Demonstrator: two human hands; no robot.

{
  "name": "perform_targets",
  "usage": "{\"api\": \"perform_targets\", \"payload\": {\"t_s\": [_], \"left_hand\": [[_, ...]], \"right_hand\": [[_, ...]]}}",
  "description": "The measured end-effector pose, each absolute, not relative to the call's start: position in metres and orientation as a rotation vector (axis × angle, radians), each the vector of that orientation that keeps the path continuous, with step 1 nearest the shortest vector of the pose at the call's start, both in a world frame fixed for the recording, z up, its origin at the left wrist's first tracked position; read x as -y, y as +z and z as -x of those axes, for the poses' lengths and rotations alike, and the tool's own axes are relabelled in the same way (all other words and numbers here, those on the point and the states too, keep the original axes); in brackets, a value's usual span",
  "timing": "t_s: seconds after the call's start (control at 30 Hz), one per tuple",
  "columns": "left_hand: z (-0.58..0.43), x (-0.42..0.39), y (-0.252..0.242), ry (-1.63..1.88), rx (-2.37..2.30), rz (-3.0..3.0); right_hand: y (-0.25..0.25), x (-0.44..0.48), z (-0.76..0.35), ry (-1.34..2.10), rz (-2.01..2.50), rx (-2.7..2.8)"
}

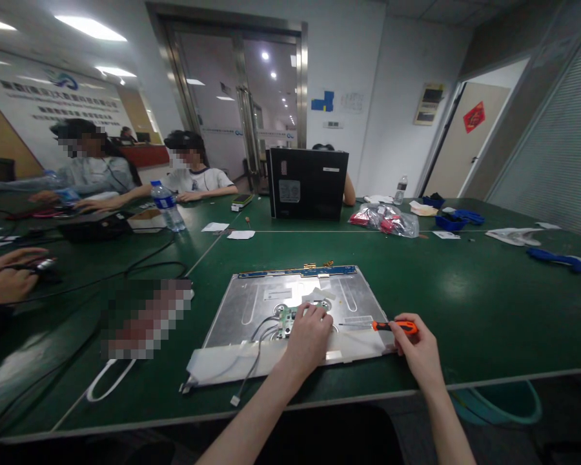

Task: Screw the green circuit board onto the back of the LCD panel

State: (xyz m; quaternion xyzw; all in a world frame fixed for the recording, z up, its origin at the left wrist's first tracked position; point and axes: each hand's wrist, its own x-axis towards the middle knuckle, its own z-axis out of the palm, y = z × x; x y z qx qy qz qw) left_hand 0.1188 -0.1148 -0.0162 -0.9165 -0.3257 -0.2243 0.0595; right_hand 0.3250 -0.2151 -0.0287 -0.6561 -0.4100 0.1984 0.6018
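Green felt covers the table [465,303], and at its far left another person's hand [4,276] rests on a dark mouse. Behind it, two people sit with a water bottle [167,205] standing near them. A white cable [107,381] loops on the felt just left of the silver metal panel [252,310], which lies flat close to the near table edge, straight in front of the wearer. A blue strip runs along the panel's far edge. The left hand [310,336] presses down on the middle of the panel, fingers bent and close together, their tips beside a small green circuit board [285,320] from which thin grey wires trail toward the near edge. To its right, the right hand [419,349] is clamped around the orange handle of a screwdriver [392,326], whose thin shaft points left across the panel toward the left hand. Farther back stand a black computer case [307,184], and right of it a clear bag [385,219] holding red parts.
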Motion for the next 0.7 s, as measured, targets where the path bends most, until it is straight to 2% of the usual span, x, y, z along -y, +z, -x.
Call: {"api": "perform_targets", "payload": {"t_s": [0.7], "left_hand": [[-0.1187,0.1172,-0.0194,-0.800,1.032,2.765]], "right_hand": [[-0.0341,0.2155,-0.3270,0.510,1.569,0.964]]}}
